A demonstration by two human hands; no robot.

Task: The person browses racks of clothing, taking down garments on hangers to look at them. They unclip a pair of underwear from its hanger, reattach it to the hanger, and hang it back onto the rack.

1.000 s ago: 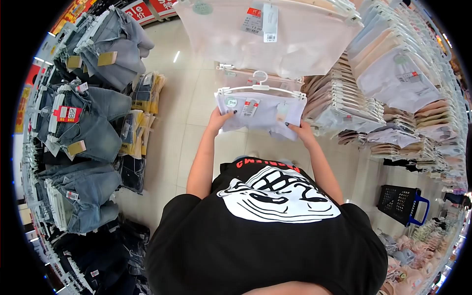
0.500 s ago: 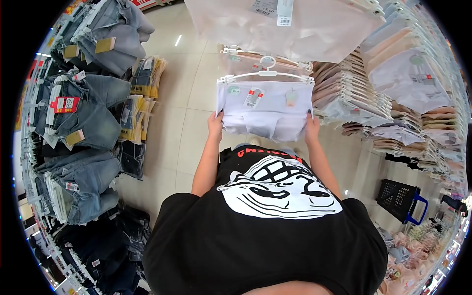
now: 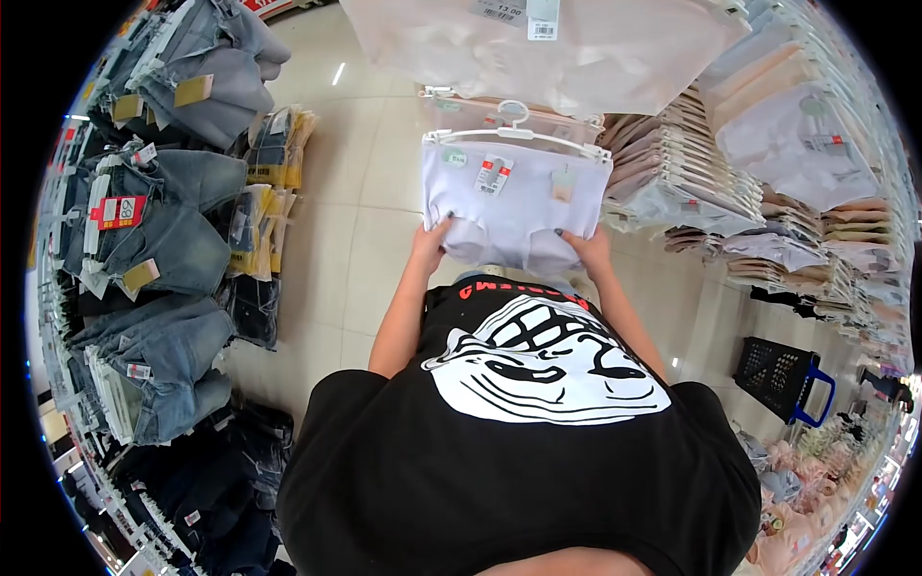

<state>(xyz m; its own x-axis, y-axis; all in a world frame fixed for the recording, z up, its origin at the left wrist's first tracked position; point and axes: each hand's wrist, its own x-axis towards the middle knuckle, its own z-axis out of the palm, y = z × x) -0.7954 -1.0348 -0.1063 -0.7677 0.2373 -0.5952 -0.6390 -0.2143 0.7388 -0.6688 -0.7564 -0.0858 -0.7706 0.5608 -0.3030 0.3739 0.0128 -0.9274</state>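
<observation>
A pair of white underwear shorts [image 3: 514, 206] hangs from a white plastic hanger [image 3: 509, 136] in front of me, with several tags on the waistband. My left hand [image 3: 432, 245] is closed on the lower left edge, thumb on the front of the cloth. At the lower right edge, my right hand [image 3: 591, 250] grips it the same way. The fingers of both hands are partly hidden behind the fabric. Just behind the hanger, more garments on hangers [image 3: 552, 123] show in part.
A large pale pink garment [image 3: 538, 48] hangs close above the shorts. Racks of light garments [image 3: 663, 163] line the right side, with a black shopping basket [image 3: 776, 377] on the floor. Denim shorts [image 3: 173, 211] and packaged jeans [image 3: 257, 230] hang on the left.
Both hands have slid inward along the lower edges of the white shorts, and the thumbs now press on the front. The shorts and hanger have tilted slightly, and the lower part hangs flatter.
</observation>
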